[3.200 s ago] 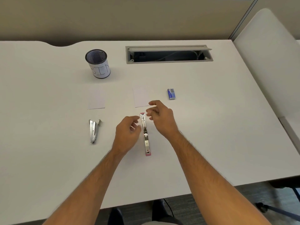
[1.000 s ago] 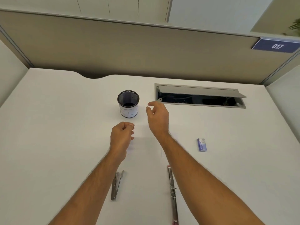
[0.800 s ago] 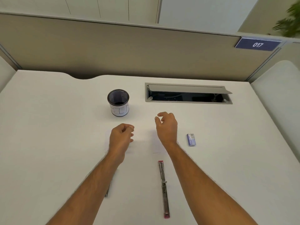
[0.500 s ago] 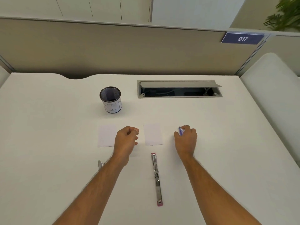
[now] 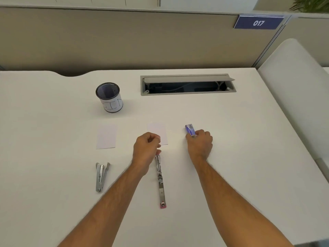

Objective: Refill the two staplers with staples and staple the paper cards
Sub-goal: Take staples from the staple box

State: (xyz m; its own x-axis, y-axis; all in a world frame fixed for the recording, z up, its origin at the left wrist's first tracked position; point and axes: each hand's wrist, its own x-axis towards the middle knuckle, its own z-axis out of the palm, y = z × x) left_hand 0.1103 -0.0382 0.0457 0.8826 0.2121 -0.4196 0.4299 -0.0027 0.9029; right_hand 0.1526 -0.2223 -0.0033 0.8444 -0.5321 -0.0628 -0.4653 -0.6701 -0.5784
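A pink stapler (image 5: 160, 182) lies folded fully open and flat on the white desk (image 5: 231, 157), in front of me. A silver stapler (image 5: 100, 176) lies to its left, partly open. Two white paper cards rest beyond them, the left card (image 5: 106, 136) and the right card (image 5: 158, 130). My right hand (image 5: 200, 144) is closed around a small blue staple box (image 5: 190, 129) at the right. My left hand (image 5: 146, 148) is curled into a loose fist over the pink stapler's far end and the right card's near corner, holding nothing that I can see.
A black mesh pen cup (image 5: 109, 97) with a white label stands at the back left. An open cable hatch (image 5: 187, 84) is set into the desk at the back. A beige partition wall rises behind, and a white panel (image 5: 293, 97) borders the right side.
My right hand came back from near the pen cup, swung right and closed on the blue staple box. My left hand drew back toward the pink stapler. My view tilted down.
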